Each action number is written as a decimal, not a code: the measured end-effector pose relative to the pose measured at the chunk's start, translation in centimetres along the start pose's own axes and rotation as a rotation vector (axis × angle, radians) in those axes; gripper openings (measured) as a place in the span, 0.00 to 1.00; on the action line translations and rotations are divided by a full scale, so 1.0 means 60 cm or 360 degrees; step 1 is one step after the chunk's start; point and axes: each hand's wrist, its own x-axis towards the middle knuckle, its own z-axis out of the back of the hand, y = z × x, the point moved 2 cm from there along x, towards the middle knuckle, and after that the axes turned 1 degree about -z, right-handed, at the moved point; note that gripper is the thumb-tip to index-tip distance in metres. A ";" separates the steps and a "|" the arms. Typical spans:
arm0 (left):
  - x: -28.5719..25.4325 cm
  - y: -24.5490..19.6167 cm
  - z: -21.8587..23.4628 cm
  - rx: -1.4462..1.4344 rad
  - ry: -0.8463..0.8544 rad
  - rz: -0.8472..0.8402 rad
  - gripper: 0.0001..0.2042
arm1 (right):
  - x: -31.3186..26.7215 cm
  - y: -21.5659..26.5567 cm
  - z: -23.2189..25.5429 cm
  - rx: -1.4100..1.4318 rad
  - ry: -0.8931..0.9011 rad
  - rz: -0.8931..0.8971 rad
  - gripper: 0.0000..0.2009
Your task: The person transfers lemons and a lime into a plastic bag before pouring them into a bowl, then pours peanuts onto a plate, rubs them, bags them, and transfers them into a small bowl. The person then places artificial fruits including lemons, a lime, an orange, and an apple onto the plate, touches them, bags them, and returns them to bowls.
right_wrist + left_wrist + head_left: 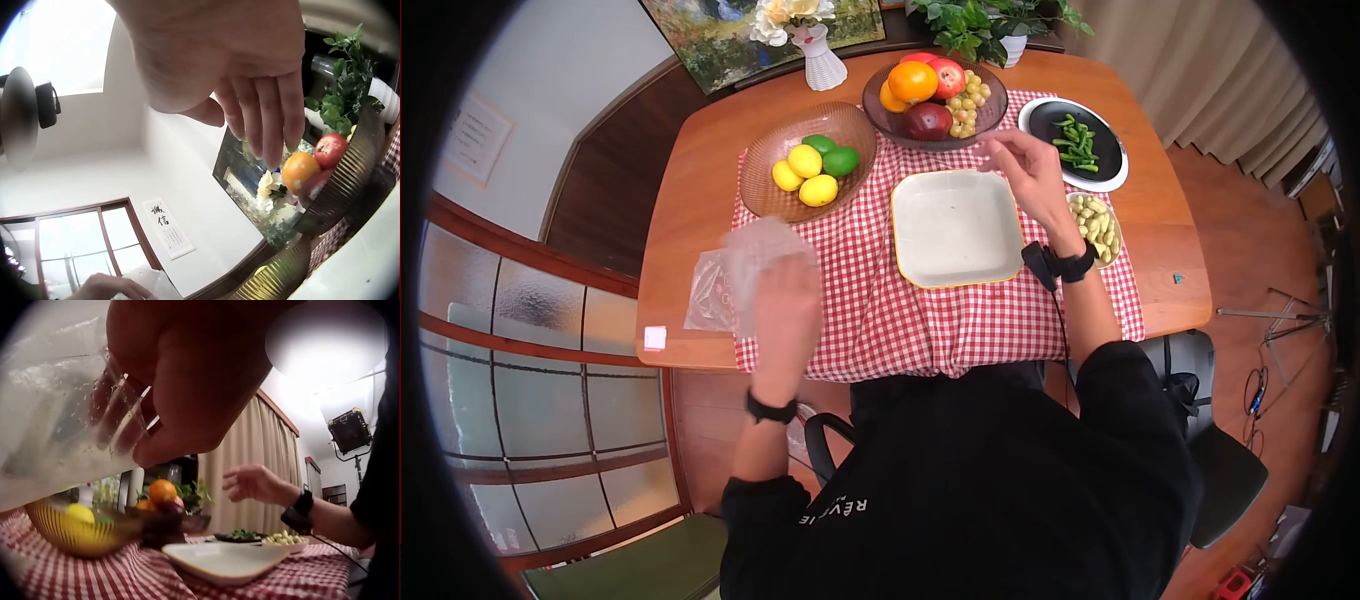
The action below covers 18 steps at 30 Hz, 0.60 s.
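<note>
My left hand (788,305) is raised over the left front of the checked cloth, holding a clear plastic bag (56,419). The bag is blurred in the head view; in the left wrist view small specks cling to it, and the fingers show through the film. My right hand (1032,178) hovers over the back right corner of a white rectangular dish (957,230) with a yellow rim. Its fingers (272,119) hang loosely extended with nothing held in them. Nothing lies in the dish.
An amber ribbed bowl (755,185) holds lemons and green fruit. Behind stands a darker fruit bowl (880,125). Green pods lie on a black plate (1050,118), pale pods in a small dish (1112,255). Another clear bag (708,295) lies at the table's left.
</note>
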 end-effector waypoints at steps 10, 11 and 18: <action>-0.045 -0.151 -0.068 -0.0606 -0.0014 -0.0027 0.09 | -0.129 -0.022 0.051 -0.0490 -0.0203 -0.0116 0.12; -0.053 -0.160 -0.063 -0.0738 -0.0046 0.0040 0.09 | -0.145 -0.029 0.053 -0.0567 -0.0242 -0.0109 0.12; -0.082 -0.160 -0.098 -0.0877 -0.0205 0.0379 0.09 | -0.207 -0.040 0.052 -0.0856 -0.0332 -0.0313 0.12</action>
